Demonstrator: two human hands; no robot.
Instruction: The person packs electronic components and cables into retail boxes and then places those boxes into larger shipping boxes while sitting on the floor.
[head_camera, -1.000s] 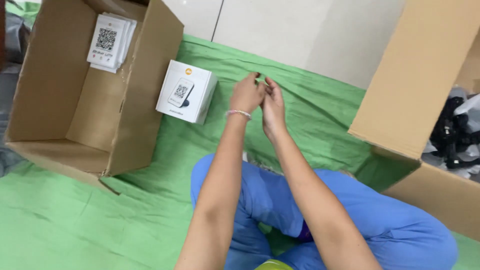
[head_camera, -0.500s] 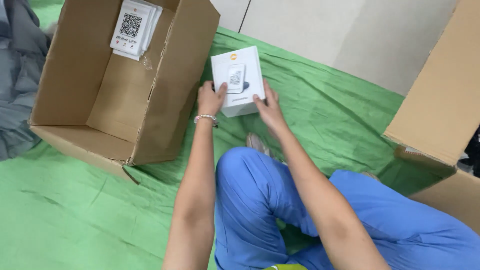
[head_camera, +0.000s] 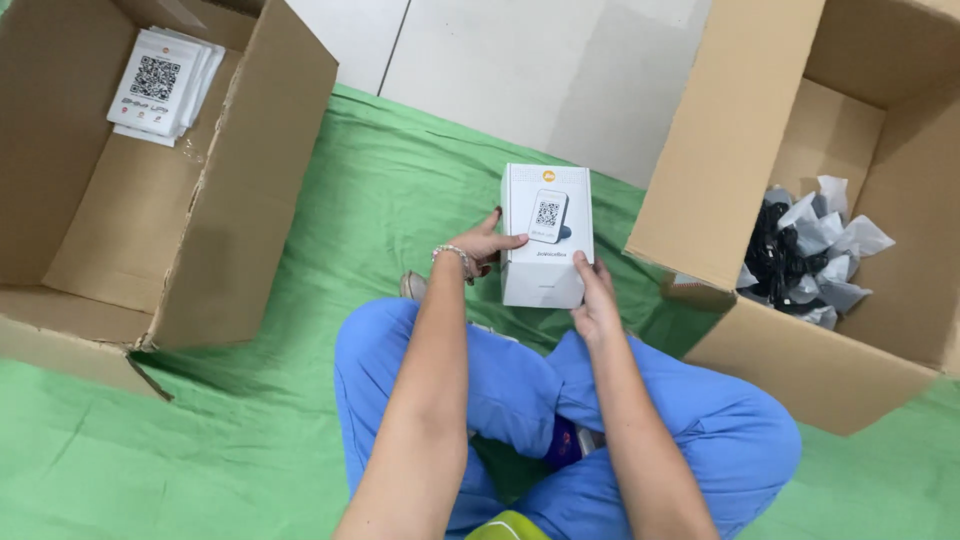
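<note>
1. A green cloth covers most of the floor; beyond its far edge lie pale floor tiles.
2. On the left stands a big cardboard box, open at the top, its near flap folded out onto the cloth.
3. On the right stands a second cardboard box, also open (its tall side wall faces the person).
4. The person sits cross-legged on the cloth in blue trousers, both forearms reaching forward over the knees.
5. A white box is held up in front of the knees, between the two cardboard boxes and clear of both. Its top face points at the camera and shows a picture of a small device with a square code on it.
6. In the right-hand cardboard box lies a heap of black cables and grey-white wrappers, piled against its near wall.
7. Against the far wall of the left-hand cardboard box leans a small stack of white cards, each printed with a square code.
8. The left hand grips the white box by its left side, fingers curled round the edge with the thumb lying over the top face.
9. The right hand holds the box at its near right corner, fingers closed against the side (the fingertips themselves are hidden behind the box).
10. A thin beaded bracelet sits on the left wrist.
</note>
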